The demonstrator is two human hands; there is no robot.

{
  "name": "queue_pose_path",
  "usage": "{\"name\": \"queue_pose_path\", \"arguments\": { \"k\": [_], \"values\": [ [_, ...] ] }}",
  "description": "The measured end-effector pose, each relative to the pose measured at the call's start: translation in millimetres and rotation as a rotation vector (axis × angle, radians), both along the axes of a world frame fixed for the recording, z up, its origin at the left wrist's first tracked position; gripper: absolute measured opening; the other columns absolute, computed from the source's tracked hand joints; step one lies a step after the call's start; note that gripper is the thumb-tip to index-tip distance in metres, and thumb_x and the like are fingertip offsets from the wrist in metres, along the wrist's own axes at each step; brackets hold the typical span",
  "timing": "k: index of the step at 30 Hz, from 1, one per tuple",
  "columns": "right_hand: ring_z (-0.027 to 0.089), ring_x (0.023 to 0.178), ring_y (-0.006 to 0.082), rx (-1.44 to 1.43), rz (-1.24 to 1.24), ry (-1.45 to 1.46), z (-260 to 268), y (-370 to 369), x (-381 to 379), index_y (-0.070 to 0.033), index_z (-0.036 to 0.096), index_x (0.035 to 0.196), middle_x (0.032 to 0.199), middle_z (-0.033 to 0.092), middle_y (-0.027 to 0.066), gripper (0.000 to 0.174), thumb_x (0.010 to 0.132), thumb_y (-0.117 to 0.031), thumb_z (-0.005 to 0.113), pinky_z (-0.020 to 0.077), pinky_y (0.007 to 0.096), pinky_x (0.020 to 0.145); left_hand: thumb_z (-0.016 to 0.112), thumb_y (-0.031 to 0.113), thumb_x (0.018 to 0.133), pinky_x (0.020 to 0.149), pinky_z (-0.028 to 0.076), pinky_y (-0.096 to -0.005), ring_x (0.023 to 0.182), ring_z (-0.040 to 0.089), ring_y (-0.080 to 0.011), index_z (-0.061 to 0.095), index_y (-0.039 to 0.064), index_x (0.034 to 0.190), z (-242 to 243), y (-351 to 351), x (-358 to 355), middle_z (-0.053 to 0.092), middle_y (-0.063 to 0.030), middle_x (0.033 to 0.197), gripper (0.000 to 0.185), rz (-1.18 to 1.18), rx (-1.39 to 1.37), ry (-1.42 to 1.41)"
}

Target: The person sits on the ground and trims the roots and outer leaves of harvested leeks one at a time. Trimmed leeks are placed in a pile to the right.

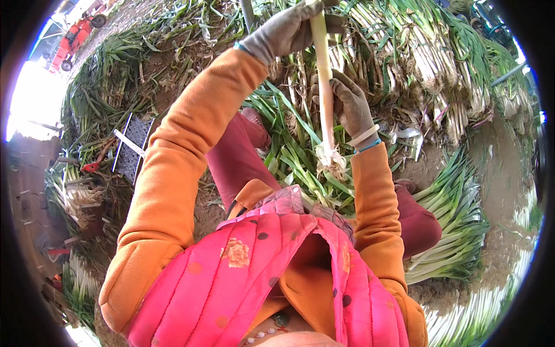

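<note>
A single long green onion (pixel 324 82) is held upright in front of me, its pale shaft running down to a tuft of roots (pixel 331 162). My left hand (pixel 295 32), in a grey-brown work glove, grips the upper shaft near the picture's top edge. Lower down, my right hand (pixel 352 104), gloved too and with a pale band at the wrist, has its fingers around the middle of the shaft. The onion's upper end is cut off by the frame. Below the roots, between my legs, lie loose green leaves (pixel 299 162).
Bundles of green onions (pixel 433 65) are heaped ahead to the right. Another pile (pixel 451 221) lies beside my right knee, with rows of onions (pixel 468 321) behind it. Leaf heaps (pixel 99 82) and a dark textured panel (pixel 132 149) are on the left. Red wheeled machinery (pixel 73 41) stands far left.
</note>
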State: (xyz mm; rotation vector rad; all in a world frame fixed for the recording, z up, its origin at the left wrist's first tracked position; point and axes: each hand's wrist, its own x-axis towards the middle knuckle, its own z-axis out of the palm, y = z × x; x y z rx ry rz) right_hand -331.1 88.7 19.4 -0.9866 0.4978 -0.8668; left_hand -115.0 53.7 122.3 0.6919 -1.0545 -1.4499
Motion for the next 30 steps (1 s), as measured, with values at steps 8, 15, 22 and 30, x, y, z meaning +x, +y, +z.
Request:
{"name": "queue_pose_path", "arguments": {
  "k": [8,15,22,30],
  "values": [
    [0.062,0.078,0.0074,-0.163,-0.059,0.189,6.8,6.6,-21.4,-0.003,0.060,0.119,0.095,0.066,0.0002,0.027,0.098,-0.020,0.062,0.0522,0.0227,0.071,0.062,0.018,0.098,0.101,0.051,-0.0524,0.083,0.062,-0.0180,0.056,0.013,0.133,-22.5,-13.7,-23.0,0.058,0.0006,0.083,0.036,-0.233,0.063,0.372],
    [0.050,0.069,0.0031,-0.161,0.019,0.133,20.6,18.9,-18.3,-0.003,0.064,0.108,0.084,0.059,-0.0040,0.017,0.097,-0.016,0.061,0.0421,0.0189,0.061,0.057,0.017,0.099,0.096,0.054,-0.0549,0.078,0.063,-0.0188,0.059,0.009,0.119,-21.6,-16.7,-27.7,0.060,-0.0028,0.081,0.021,-0.204,0.114,0.354],
    [0.063,0.076,0.0197,-0.821,0.137,0.519,51.2,58.8,-27.3,-0.003,0.064,0.091,0.083,0.065,0.0069,0.009,0.088,-0.008,0.057,0.0508,0.0303,0.071,0.055,0.017,0.100,0.080,0.061,-0.0437,0.069,0.063,-0.0204,0.058,0.008,0.094,-13.1,-38.8,-10.4,0.061,-0.0041,0.074,0.011,0.067,0.186,0.237],
    [0.065,0.098,0.0292,-0.746,-0.034,0.482,26.1,53.2,-41.7,0.001,0.059,0.125,0.113,0.062,0.0185,0.043,0.090,-0.021,0.071,0.0523,0.0378,0.091,0.054,0.030,0.100,0.048,0.050,-0.0360,0.055,0.055,-0.0188,0.050,0.013,0.084,-15.8,-44.0,3.8,0.048,-0.0019,0.064,0.024,0.227,0.088,-0.033]
  ]
}}
